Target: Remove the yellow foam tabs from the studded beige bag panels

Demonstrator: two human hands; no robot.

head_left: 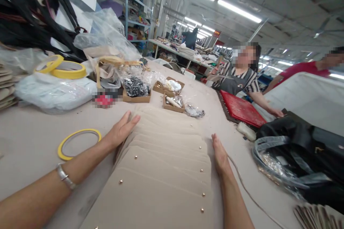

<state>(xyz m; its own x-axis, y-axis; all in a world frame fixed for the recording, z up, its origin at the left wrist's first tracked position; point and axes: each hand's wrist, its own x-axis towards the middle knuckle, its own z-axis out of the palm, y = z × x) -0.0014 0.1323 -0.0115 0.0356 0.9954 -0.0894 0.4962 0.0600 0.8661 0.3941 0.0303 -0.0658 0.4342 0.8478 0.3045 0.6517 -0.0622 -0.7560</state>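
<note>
Panels (165,173) lying fanned on table (32,143), likely light, bendy, sliding apart easily; side edges suiting grip. Left hand (121,131) touching left edge, fingers extended; right hand (220,155) hovering beside right edge, uncurled.

A: so what's the beige stack (166,189) made of?
B: can't tell the material tbh, but it's smooth and matt, with shiny metal studs (120,181).
A: and around the stack?
B: matt cardboard boxes (137,99) beyond it, glossy red slab (243,109) off to its right.
</note>
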